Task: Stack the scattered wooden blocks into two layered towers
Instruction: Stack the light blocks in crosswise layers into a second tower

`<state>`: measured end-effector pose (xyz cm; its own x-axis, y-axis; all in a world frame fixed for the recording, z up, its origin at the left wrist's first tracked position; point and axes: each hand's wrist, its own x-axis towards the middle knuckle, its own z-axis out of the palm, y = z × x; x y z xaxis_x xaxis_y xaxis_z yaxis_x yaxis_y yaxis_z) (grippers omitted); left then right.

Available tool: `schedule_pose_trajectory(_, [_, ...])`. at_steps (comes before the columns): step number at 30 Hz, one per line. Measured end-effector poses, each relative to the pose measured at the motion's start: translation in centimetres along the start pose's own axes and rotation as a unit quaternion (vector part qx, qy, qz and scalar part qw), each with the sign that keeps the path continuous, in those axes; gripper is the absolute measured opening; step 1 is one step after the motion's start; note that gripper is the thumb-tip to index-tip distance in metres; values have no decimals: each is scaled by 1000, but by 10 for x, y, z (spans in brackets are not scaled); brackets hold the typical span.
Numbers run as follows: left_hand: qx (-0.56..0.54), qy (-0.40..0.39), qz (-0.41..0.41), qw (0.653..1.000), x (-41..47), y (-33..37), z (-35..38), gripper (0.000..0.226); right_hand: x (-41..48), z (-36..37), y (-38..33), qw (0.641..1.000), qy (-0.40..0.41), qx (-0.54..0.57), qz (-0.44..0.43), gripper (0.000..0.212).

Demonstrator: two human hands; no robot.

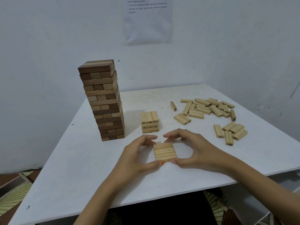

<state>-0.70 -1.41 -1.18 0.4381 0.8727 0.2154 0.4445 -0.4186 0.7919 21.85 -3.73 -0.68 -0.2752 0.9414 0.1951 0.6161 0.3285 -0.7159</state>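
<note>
Three pale wooden blocks lie side by side as a flat row near the front of the white table. My left hand curls round the row's left side, thumb at its front corner. My right hand curls round its right side, fingers over the back edge. Behind them stands a short pale tower of numbered blocks, three layers high. A tall tower of dark and light brown blocks rises at the left. Several loose pale blocks lie scattered at the right, with a smaller cluster nearer.
The table sits in a corner of white walls, with a printed sheet taped on the back wall. The table's front edge is close to me, and patterned floor shows beyond the left edge.
</note>
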Motion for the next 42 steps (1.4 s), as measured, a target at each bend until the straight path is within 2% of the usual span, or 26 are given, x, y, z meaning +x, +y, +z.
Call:
schedule_pose_trajectory(7, [-34,104,83,991,19,7,-6,53,33,-9,-12,992,96,42,-64,59])
schedule_pose_trajectory(13, [-140,171,36,975,43,15,-6,45,80,-16,-20,987,134,74,-58,63])
schedule_pose_trajectory(20, [-250,139,-75,955,58,25,-6,38,109,-11,-4,989,131,65,-35,59])
schedule_pose_trajectory(24, [-297,118,-101,942,60,27,-5,58,110,-6,7,990,130,55,-26,57])
schedule_pose_trajectory(28, [-300,118,-114,940,63,24,-3,62,113,-3,10,989,131,62,-20,57])
schedule_pose_trajectory(33, [-284,112,-118,945,60,25,-3,35,114,-2,12,990,118,69,-16,56])
schedule_pose_trajectory(38, [-272,116,-90,951,59,27,0,39,113,-3,12,992,105,70,-19,55])
schedule_pose_trajectory(42, [-257,132,-91,953,62,15,2,32,112,-4,13,994,91,62,-10,54])
